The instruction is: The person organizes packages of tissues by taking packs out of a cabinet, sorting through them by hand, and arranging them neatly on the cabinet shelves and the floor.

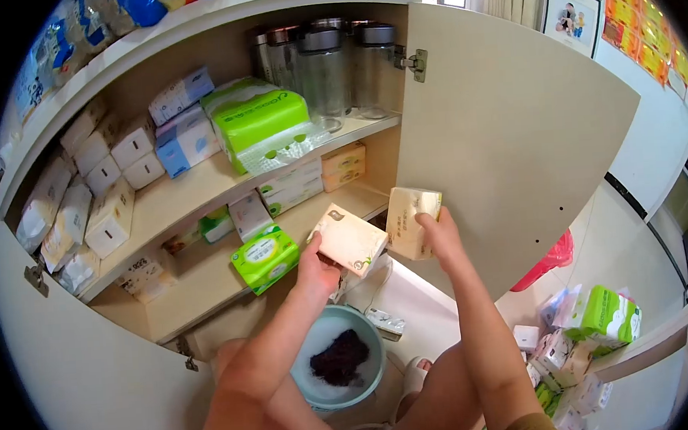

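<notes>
Cream tissue pack (351,238) was grasped by left hand (316,269) before lower cabinet shelf (193,293). Tan tissue pack (404,225) was grasped by right hand (442,238) near open cabinet door (504,134). Light-blue basin (336,401) stood below both.

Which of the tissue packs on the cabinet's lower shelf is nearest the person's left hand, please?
The bright green tissue pack at the front of the shelf, beside the left hand; the other packs there sit farther away.

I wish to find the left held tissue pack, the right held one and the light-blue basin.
Left held tissue pack (352,240): head view, middle of its broad face.
Right held tissue pack (406,225): head view, middle of its lettered face.
Light-blue basin (382,354): head view, right side of its rim.
</notes>
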Tool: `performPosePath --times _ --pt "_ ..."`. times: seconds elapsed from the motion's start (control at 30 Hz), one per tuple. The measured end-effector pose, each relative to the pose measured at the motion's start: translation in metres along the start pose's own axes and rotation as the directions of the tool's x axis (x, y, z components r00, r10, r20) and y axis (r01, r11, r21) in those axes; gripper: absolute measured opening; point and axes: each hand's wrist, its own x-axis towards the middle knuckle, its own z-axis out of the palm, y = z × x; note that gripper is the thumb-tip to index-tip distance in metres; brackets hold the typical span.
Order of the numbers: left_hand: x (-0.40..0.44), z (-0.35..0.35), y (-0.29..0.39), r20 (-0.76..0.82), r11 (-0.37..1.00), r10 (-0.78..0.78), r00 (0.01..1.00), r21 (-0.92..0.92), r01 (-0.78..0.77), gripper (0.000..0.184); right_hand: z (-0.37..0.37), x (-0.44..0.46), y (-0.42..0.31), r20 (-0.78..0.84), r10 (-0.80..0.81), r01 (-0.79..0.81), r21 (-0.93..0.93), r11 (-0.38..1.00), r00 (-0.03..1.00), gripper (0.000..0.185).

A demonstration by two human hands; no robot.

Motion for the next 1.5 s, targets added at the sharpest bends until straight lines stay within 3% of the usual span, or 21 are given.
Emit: performPosePath --times 0.13,0.23,0.3,0.43,0.53,0.67,0.73,0.87,1.07,1.13,1.23,1.33,1.47,1.5 --pt "0.012 -0.001 -0.003 0.050 0.995 0.096 0.994 -0.029 -0.095 0.034 -0.006 0.005 0.003 -0.032 -0.026 0.028 0.068 0.997 0.999 0.046" --pt "0.018 0.003 -0.003 0.096 0.999 0.019 0.995 -0.041 -0.016 0.031 -0.008 0.000 -0.007 -0.016 0.022 -0.019 0.176 0.984 1.000 0.046" --pt "0.022 0.009 -0.004 -0.143 0.995 0.097 0.985 0.040 -0.092 0.026 -0.008 -0.002 -0.012 -0.020 0.040 -0.035 0.213 0.976 0.999 0.046" --pt "0.041 0.006 -0.004 -0.085 0.992 0.127 0.988 -0.001 -0.127 0.024 -0.001 -0.006 -0.019 -0.017 0.062 -0.057 0.224 0.973 0.998 0.045" --pt "0.056 0.012 -0.006 -0.174 0.996 0.086 0.981 -0.017 -0.091 0.024 0.003 -0.008 -0.022 0.026 0.074 -0.077 0.187 0.979 0.997 0.045" --pt "0.080 0.024 -0.011 -0.173 0.971 0.227 0.958 0.119 -0.208 0.026 0.008 -0.011 -0.027 0.008 0.093 -0.092 0.232 0.968 0.996 0.041" --pt "0.083 0.036 -0.015 -0.291 0.887 0.373 0.881 0.392 -0.246 0.027 0.006 -0.012 -0.030 0.001 0.094 -0.092 0.223 0.970 0.996 0.041" --pt "0.102 0.039 -0.020 -0.250 0.887 0.360 0.899 0.392 -0.246 0.031 0.003 -0.006 -0.020 -0.012 0.073 -0.069 0.203 0.977 0.997 0.040" --pt "0.116 0.043 -0.018 -0.161 0.724 0.333 0.929 0.675 -0.142 0.032 -0.002 -0.008 -0.022 -0.031 0.071 -0.064 0.195 0.979 0.997 0.042" --pt "0.112 0.048 -0.016 -0.134 0.663 0.198 0.971 0.748 -0.032 0.022 -0.004 -0.006 -0.019 -0.019 0.093 -0.087 0.220 0.972 0.995 0.043" --pt "0.127 0.043 -0.021 -0.088 0.611 0.273 0.958 0.785 -0.102 0.012 -0.004 -0.005 -0.022 -0.006 0.117 -0.113 0.217 0.970 0.993 0.043" --pt "0.140 0.034 -0.024 -0.041 0.624 0.247 0.968 0.771 -0.126 0.005 -0.003 -0.006 -0.025 -0.011 0.103 -0.099 0.207 0.973 0.995 0.043" --pt "0.150 0.015 -0.024 0.026 0.592 0.202 0.979 0.793 -0.143 0.011 0.001 -0.008 -0.027 -0.001 0.102 -0.099 0.230 0.968 0.995 0.044" --pt "0.154 0.013 -0.026 0.036 0.632 0.121 0.992 0.768 -0.105 0.013 0.002 -0.009 -0.028 0.003 0.101 -0.099 0.230 0.968 0.995 0.044"
